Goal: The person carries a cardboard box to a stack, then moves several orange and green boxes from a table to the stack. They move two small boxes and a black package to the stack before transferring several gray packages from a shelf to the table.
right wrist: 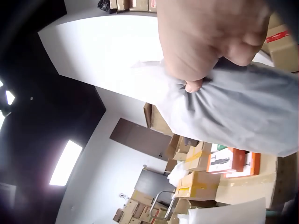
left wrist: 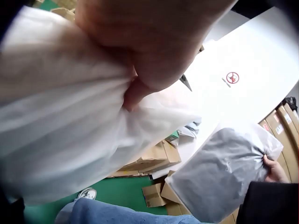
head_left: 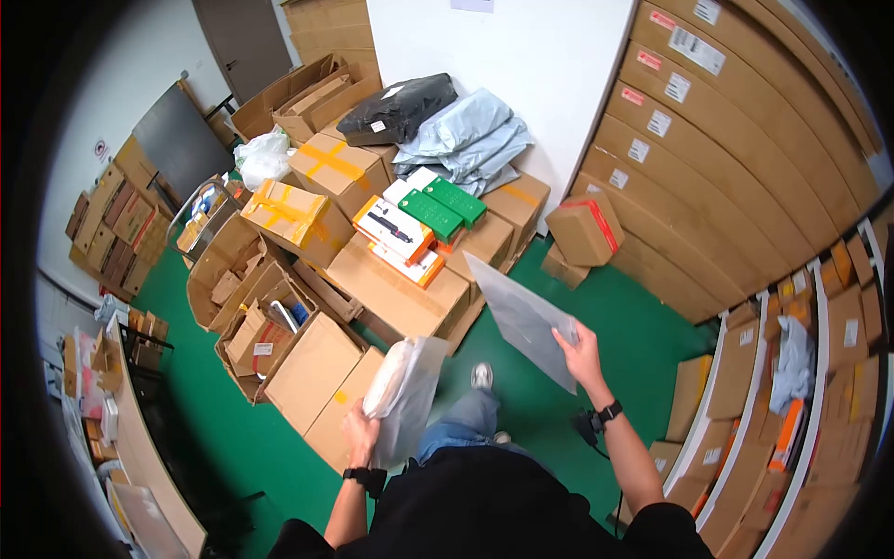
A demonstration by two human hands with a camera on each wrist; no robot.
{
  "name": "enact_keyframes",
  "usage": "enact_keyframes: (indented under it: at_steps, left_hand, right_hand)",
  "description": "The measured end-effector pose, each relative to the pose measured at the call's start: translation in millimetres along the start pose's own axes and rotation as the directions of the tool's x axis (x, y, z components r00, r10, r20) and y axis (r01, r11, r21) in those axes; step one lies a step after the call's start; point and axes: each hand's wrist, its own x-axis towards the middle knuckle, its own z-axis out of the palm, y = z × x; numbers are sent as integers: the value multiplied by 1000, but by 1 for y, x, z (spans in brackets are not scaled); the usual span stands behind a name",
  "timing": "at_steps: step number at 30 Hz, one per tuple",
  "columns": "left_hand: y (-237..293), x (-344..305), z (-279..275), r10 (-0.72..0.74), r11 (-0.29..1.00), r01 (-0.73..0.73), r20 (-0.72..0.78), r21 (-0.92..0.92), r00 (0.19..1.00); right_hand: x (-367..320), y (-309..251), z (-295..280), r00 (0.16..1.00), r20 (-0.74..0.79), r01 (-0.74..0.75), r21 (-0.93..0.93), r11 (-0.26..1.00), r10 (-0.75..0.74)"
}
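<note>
My left hand [head_left: 359, 432] grips a frosted plastic bag [head_left: 407, 402] with something pale and padded showing at its upper left. Up close in the left wrist view, the thumb pinches gathered folds of this whitish bag [left wrist: 70, 126]. Farther right, my right hand [head_left: 583, 356] pinches the edge of a second frosted bag [head_left: 521, 321], greyish and flat. Creases spread from that thumb across the grey bag [right wrist: 243, 107] in the right wrist view. Both bags are held up in front of the body, apart from each other.
Closed cartons [head_left: 400, 284] ahead carry orange-and-white boxes [head_left: 393, 228] and green boxes [head_left: 431, 215]. Grey plastic bags [head_left: 466, 135] and a black parcel [head_left: 398, 107] lie behind. Open cartons [head_left: 265, 340] stand left, a loaded shelf [head_left: 745, 419] right, and tall stacked cartons [head_left: 708, 158] along the wall.
</note>
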Motion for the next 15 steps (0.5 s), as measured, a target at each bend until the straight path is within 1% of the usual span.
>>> enact_keyframes:
  at_steps: [1,2,4,5,7,9,11,13,15]
  left_hand:
    - [7,6,10,-73,997,73,1,-29,997]
    - [14,14,23,-87,995,87,-4,-37,996]
    - [32,37,45,-150,984,142,-63,-110,987]
    - [42,50,56,-203,977,198,-66,-77,977]
    - [66,74,70,-245,967,238,-70,-85,967]
    - [99,104,73,-298,953,290,-101,-86,949]
    - [125,127,73,-309,950,298,-135,-98,941]
    - [154,147,73,-320,946,304,-169,-111,932]
    - [182,171,69,-342,939,321,-222,-126,913]
  right_hand:
    - [42,3,1,999,38,27,58,998,-29]
    - [84,5,4,995,74,50,118,992,-59]
    - [169,-8,18,993,77,70,246,967,-91]
    - [206,-16,30,995,72,46,339,940,-75]
    - [282,-24,54,990,104,58,293,954,-92]
    - [362,-54,80,952,233,121,307,944,-197]
    - [433,-59,114,909,278,192,379,905,-310]
    - [500,-81,134,896,354,149,333,931,-270]
    - [554,-110,148,913,277,178,388,904,-299]
